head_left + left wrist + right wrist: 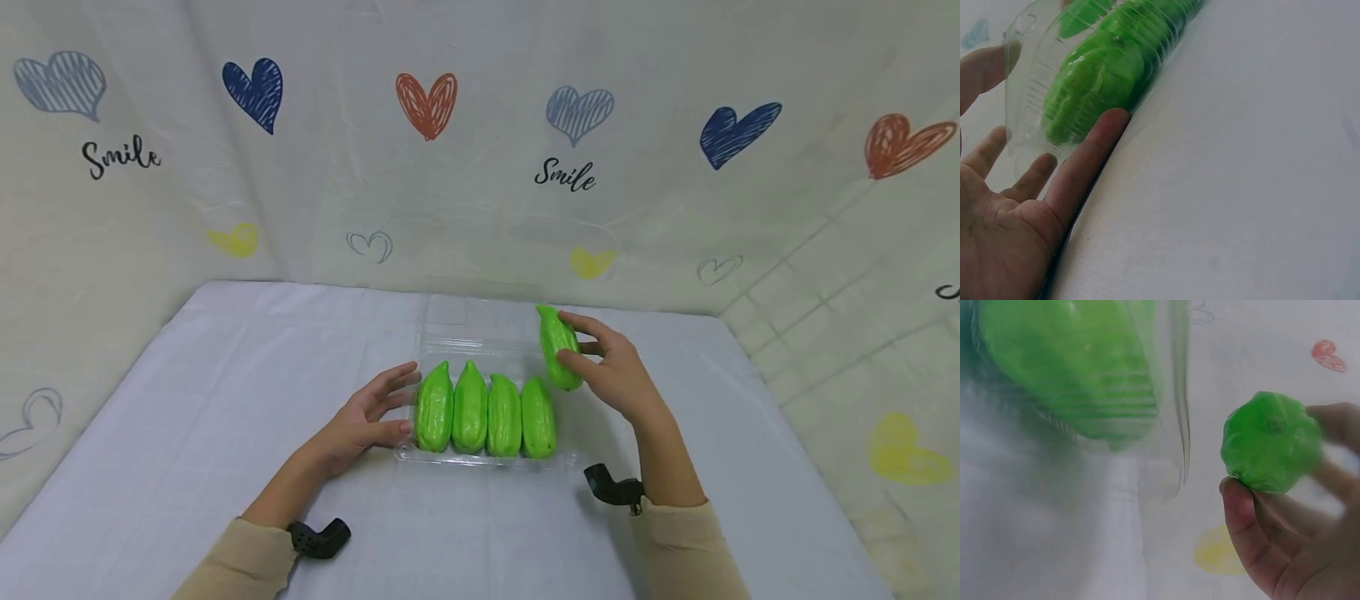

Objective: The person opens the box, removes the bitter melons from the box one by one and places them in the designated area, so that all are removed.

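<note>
A clear plastic clamshell box (480,461) lies with its lid open towards the back. Side by side in its tray stand several glossy green ridged fruits (470,412), bitter-melon-like, pointed ends away from me. My right hand (617,371) pinches another such green ridged fruit (558,348) between thumb and fingers, above the tray's back right corner. Its round end, with a small stem mark, faces the right wrist camera. My left hand (366,421) rests against the tray's left side, fingers spread and fairly straight. In the left wrist view its thumb (1094,150) lies along the tray's lower edge.
A white cloth (315,333) covers the table. Behind it hangs a pale curtain (480,192) printed with hearts and the word Smile. Black wrist cameras are strapped at the left cuff (321,539) and the right cuff (613,486).
</note>
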`<action>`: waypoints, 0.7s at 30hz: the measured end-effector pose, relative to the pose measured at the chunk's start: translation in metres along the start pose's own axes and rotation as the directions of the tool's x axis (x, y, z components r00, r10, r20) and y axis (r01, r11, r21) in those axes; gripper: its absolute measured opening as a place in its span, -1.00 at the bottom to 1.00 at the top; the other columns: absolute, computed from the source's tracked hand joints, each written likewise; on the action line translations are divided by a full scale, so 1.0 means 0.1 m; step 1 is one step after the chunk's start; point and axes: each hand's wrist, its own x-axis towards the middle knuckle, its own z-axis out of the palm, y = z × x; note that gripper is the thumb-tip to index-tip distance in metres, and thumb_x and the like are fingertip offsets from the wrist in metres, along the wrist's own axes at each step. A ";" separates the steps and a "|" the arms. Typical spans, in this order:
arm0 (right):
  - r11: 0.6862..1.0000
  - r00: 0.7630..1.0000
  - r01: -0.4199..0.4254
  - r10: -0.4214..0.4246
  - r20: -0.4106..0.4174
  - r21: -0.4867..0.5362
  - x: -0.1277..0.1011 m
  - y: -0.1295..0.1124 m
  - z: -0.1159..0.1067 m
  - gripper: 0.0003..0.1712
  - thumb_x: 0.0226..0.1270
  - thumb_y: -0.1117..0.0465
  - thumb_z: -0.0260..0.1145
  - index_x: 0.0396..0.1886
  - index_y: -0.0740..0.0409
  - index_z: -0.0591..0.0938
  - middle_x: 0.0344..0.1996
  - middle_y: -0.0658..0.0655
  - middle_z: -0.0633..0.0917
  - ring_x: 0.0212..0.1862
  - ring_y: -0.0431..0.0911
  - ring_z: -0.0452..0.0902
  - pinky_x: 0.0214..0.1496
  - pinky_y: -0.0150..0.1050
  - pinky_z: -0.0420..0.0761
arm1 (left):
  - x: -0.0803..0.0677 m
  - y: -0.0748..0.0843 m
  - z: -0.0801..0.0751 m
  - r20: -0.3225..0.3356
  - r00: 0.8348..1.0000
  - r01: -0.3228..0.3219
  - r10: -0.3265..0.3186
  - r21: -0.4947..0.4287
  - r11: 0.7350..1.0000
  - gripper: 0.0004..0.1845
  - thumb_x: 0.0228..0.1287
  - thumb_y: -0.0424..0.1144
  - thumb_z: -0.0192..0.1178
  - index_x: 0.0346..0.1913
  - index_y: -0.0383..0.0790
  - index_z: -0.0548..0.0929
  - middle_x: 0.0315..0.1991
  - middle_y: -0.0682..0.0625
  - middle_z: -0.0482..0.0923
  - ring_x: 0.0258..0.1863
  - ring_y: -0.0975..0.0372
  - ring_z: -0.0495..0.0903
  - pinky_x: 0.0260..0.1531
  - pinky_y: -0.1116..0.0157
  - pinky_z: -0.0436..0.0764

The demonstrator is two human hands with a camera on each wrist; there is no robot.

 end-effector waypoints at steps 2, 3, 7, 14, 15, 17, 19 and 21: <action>1.000 1.000 -0.002 0.002 -0.011 0.000 0.04 0.13 -0.02 -0.41 0.25 0.05 0.25 0.28 -0.24 0.35 0.25 -0.05 0.35 0.11 0.04 0.43 -0.14 -0.03 0.54 | 0.00 0.00 0.00 -0.002 1.000 0.000 0.000 0.001 1.000 -0.15 0.13 -0.37 0.24 0.42 0.04 0.04 0.41 -0.01 -0.01 0.35 0.02 0.07 0.04 0.07 0.44; 1.000 1.000 -0.002 0.002 -0.017 -0.003 0.07 0.19 -0.03 -0.41 0.24 0.01 0.25 0.28 -0.28 0.35 0.24 -0.08 0.36 0.11 0.02 0.44 -0.15 -0.04 0.54 | 0.00 0.01 0.00 -0.003 1.000 0.002 -0.002 0.002 1.000 -0.15 0.13 -0.37 0.24 0.42 0.04 0.04 0.41 -0.01 -0.01 0.35 0.01 0.07 0.05 0.07 0.43; 1.000 0.999 0.001 -0.001 -0.034 -0.019 0.13 0.40 -0.07 -0.40 0.21 -0.08 0.25 0.26 -0.38 0.34 0.24 -0.12 0.35 0.10 0.01 0.44 -0.14 -0.03 0.54 | 0.00 0.00 0.00 -0.004 1.000 0.009 -0.009 0.000 1.000 -0.15 0.12 -0.38 0.24 0.42 0.04 0.04 0.41 -0.01 -0.01 0.35 0.01 0.07 0.04 0.07 0.44; 0.999 0.999 -0.028 0.029 -0.032 0.017 0.11 0.30 -0.12 -0.41 0.25 0.04 0.24 0.29 -0.19 0.35 0.27 0.02 0.34 0.13 0.11 0.41 -0.11 0.01 0.53 | 0.00 -0.01 0.00 -0.009 1.000 0.013 -0.013 -0.009 1.000 -0.15 0.11 -0.39 0.25 0.41 0.04 0.05 0.40 0.00 0.01 0.34 0.03 0.08 0.03 0.07 0.44; 0.999 0.999 -0.033 0.034 -0.033 0.022 0.11 0.28 -0.12 -0.41 0.25 0.06 0.24 0.29 -0.15 0.35 0.27 0.04 0.34 0.14 0.11 0.40 -0.10 0.02 0.52 | 0.00 -0.01 0.00 -0.010 1.000 0.013 -0.013 -0.006 1.000 -0.15 0.11 -0.38 0.25 0.41 0.04 0.05 0.40 0.01 0.01 0.34 0.04 0.09 0.04 0.07 0.44; 0.999 0.999 -0.042 0.043 -0.031 0.027 0.10 0.23 -0.13 -0.42 0.27 0.11 0.23 0.30 -0.10 0.35 0.27 0.06 0.34 0.14 0.12 0.40 -0.08 0.03 0.52 | 0.00 0.00 0.00 -0.010 1.000 0.010 -0.010 -0.004 1.000 -0.14 0.11 -0.38 0.25 0.41 0.05 0.05 0.40 0.01 0.01 0.34 0.04 0.09 0.04 0.07 0.44; 0.999 0.998 -0.046 0.047 -0.034 0.024 0.10 0.21 -0.13 -0.42 0.27 0.13 0.22 0.30 -0.05 0.34 0.27 0.09 0.34 0.13 0.13 0.40 -0.08 0.03 0.52 | 0.00 0.00 0.01 -0.007 1.000 0.002 -0.002 -0.003 1.000 -0.14 0.11 -0.38 0.25 0.42 0.04 0.05 0.40 0.01 0.01 0.34 0.04 0.09 0.05 0.07 0.43; 0.999 0.998 -0.049 0.050 -0.033 0.024 0.12 0.23 -0.13 -0.41 0.28 0.15 0.21 0.31 -0.02 0.33 0.27 0.12 0.33 0.13 0.13 0.41 -0.09 0.02 0.53 | 0.00 0.01 0.01 -0.005 1.000 -0.003 0.003 0.000 1.000 -0.15 0.11 -0.38 0.25 0.42 0.03 0.05 0.40 0.00 0.01 0.34 0.03 0.08 0.05 0.07 0.43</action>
